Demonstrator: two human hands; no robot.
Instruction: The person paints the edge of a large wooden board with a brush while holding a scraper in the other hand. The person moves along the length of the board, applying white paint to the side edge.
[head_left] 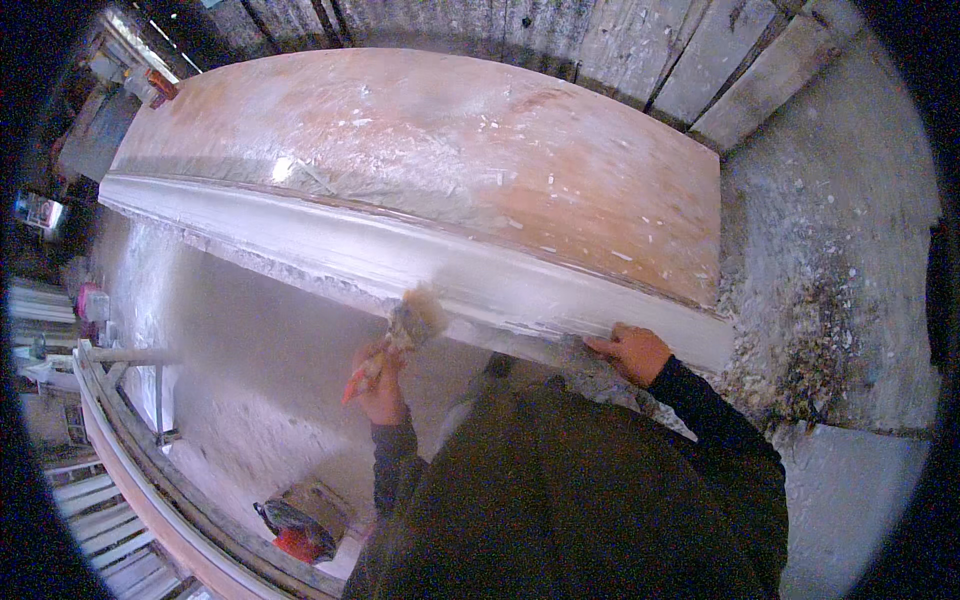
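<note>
In my left hand (380,388) is a brush (418,314) with a red handle, its pale bristles pointing up at the near side of a long white plaster-like moulding (390,245). The moulding runs from the far left to the right along the near edge of a pinkish-brown board (590,165). White dust and small chips are scattered over the board. My right hand (636,352) is closed at the moulding's near edge, close to its right end. A blurred greyish patch shows by its fingertips; what the fingers grip is hard to make out.
Grey panels (640,50) lean behind the board. Crumbs and debris (815,350) litter the floor at right. A curved rail (120,440) stands at lower left, near a red-and-black object (300,535) on the dusty floor. Several blurred items crowd the far left.
</note>
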